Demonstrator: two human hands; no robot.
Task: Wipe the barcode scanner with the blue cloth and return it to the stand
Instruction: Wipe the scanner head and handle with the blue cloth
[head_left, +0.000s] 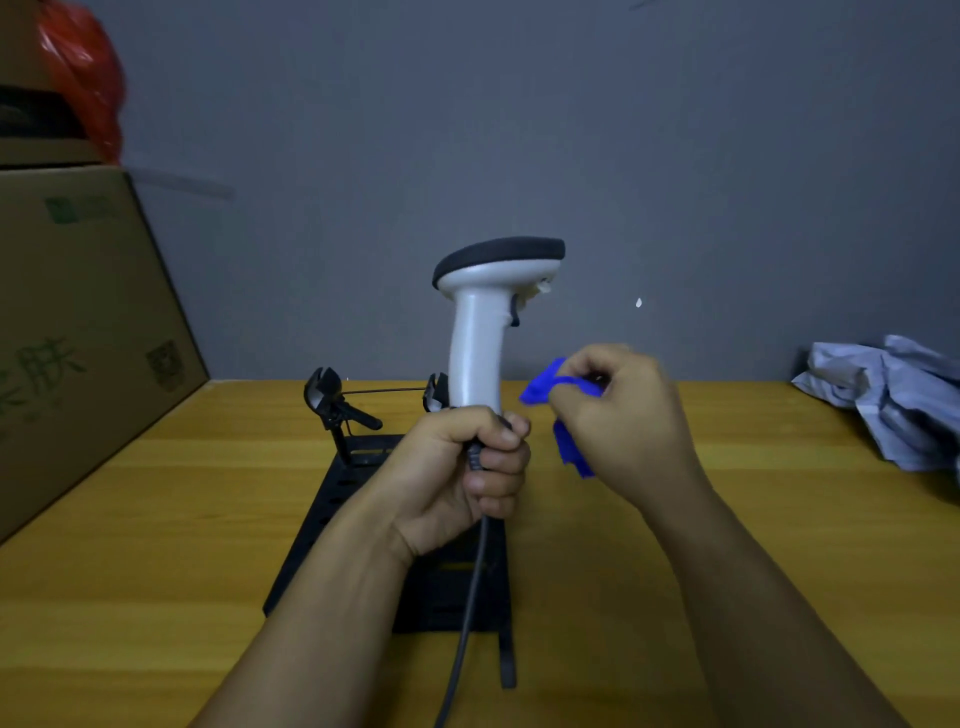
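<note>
A white barcode scanner (480, 332) with a dark head stands upright above the table, its head pointing right. My left hand (467, 467) grips the bottom of its handle, and a grey cable (467, 613) hangs down from there. My right hand (618, 410) holds a bunched blue cloth (545, 387) just right of the handle, a small gap apart from it. The black stand (363, 452) lies flat on the wooden table below my left hand, with two clamp arms rising at its far end.
A large cardboard box (78, 332) leans at the left, with a red plastic bag (83, 73) above it. Crumpled grey-blue fabric (893, 395) lies at the table's right edge. A grey wall stands close behind the yellow wooden table (675, 519).
</note>
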